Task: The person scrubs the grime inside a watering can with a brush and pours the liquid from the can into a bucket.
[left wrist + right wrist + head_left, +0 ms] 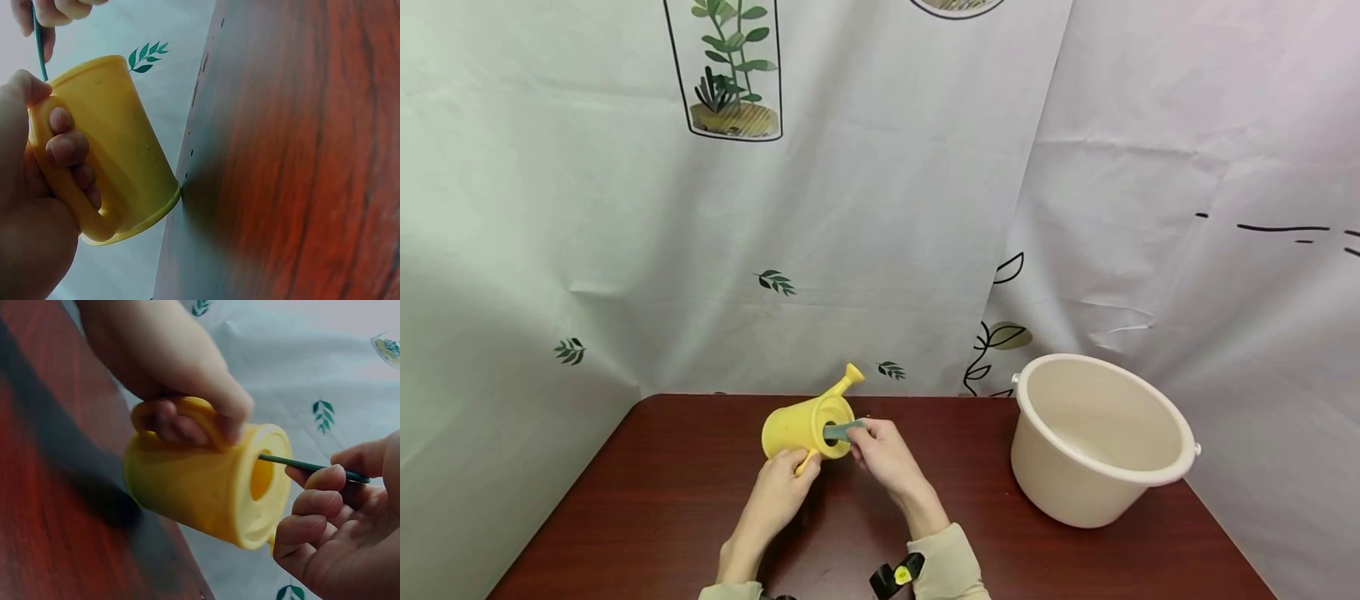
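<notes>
My left hand (781,490) grips the handle of a small yellow toy watering can (788,429), its fingers curled round it in the left wrist view. The can lies tipped over on its side, its round top opening facing right and its spout pointing up and back. Between thumb and fingers my right hand (886,457) pinches a thin, flat dark-green piece (306,465). One end of that piece reaches into the can's opening; how deep it goes is hidden. Whether the can touches the table is hard to tell.
On the right of the dark red wooden table (647,500) stands a large beige bucket (1067,483), open at the top. A pale cloth (880,208) printed with plants hangs behind the table's back edge.
</notes>
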Motion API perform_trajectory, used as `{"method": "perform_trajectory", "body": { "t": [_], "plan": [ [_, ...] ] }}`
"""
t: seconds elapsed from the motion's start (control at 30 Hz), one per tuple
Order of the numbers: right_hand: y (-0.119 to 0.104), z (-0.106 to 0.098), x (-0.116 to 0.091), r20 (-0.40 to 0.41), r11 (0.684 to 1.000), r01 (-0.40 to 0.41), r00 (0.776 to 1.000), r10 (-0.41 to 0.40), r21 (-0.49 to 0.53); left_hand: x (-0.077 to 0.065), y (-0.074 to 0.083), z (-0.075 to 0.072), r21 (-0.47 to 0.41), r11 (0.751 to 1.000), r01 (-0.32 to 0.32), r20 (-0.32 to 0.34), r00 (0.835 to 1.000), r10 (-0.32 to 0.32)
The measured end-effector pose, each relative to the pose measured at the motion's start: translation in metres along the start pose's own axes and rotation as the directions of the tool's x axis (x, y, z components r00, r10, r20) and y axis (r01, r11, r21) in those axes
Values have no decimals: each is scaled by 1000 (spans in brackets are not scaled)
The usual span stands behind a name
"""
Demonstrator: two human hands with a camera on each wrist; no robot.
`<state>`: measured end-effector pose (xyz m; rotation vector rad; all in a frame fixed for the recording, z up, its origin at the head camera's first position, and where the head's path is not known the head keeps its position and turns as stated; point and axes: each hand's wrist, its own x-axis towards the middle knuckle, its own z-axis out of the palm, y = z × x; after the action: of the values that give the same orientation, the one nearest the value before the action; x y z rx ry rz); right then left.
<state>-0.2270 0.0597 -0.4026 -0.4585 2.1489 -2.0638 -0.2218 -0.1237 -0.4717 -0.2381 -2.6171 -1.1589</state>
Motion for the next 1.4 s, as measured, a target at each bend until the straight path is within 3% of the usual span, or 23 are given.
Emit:
{"method": "perform_trajectory", "body": {
  "t": [0.4, 1.13, 1.4],
  "plan": [
    [39, 16, 14, -62, 1000, -10, 998, 10, 4, 0, 1, 2, -14, 1000, 16, 10, 1000, -16],
    [23, -12, 12, -81, 999, -47, 996, 48, 21, 3, -3, 1, -17, 1000, 12, -1, 1000, -12],
    [29, -5, 14, -69, 997, -43, 997, 47, 60, 1, 0, 0, -13, 1000, 22, 16, 1000, -22]
  ]
}}
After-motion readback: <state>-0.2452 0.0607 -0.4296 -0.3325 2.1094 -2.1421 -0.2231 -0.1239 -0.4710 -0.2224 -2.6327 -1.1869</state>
